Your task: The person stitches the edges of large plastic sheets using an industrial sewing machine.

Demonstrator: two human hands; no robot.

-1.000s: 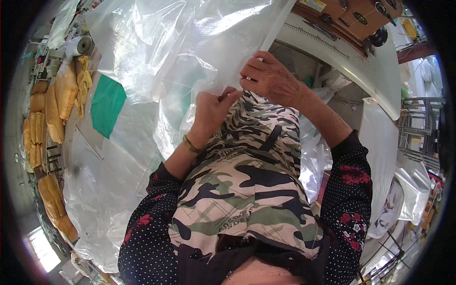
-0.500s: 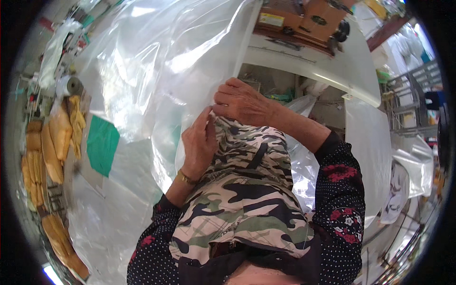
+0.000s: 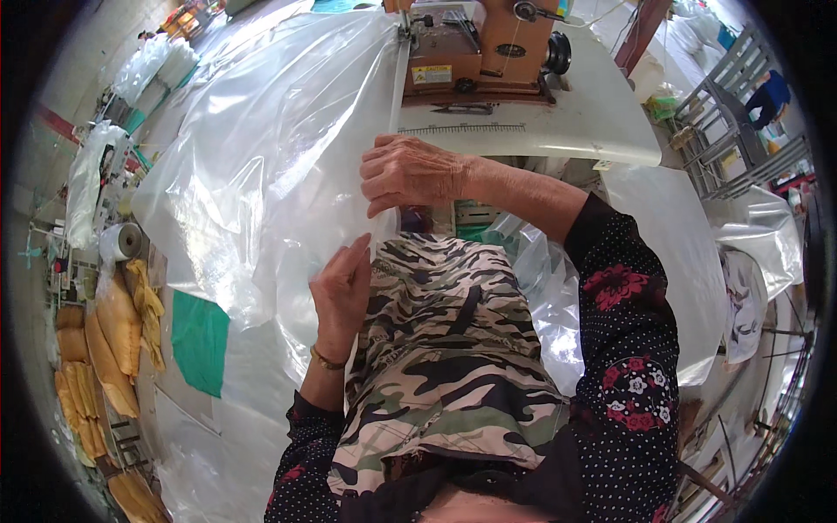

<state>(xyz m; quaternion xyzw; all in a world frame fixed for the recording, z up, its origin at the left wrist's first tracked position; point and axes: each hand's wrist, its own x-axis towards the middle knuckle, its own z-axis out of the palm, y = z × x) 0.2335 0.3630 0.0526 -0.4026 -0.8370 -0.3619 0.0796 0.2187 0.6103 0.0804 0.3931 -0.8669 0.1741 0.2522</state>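
Observation:
A large clear plastic sheet (image 3: 248,166) spreads over the table and hangs toward my lap. My right hand (image 3: 405,177) is closed on its edge, just in front of the sewing machine. Nearer to me, my left hand (image 3: 342,288) pinches the same edge, thumb and fingertips together. A short stretch of the edge runs between the two hands. The brown sewing machine (image 3: 506,52) stands on the white table (image 3: 575,126), with the sheet's far end reaching its needle area. A camouflage apron (image 3: 453,349) covers my lap below my hands.
At the left lie yellow-brown bundles (image 3: 112,344), a roll of material (image 3: 122,241) and a green cloth (image 3: 199,342). More clear plastic (image 3: 545,261) hangs right of my lap. A grey metal rack (image 3: 732,122) stands at the far right.
My hands have come further apart along the sheet's edge, the left one lower. The view has shifted, so more of the sewing machine shows.

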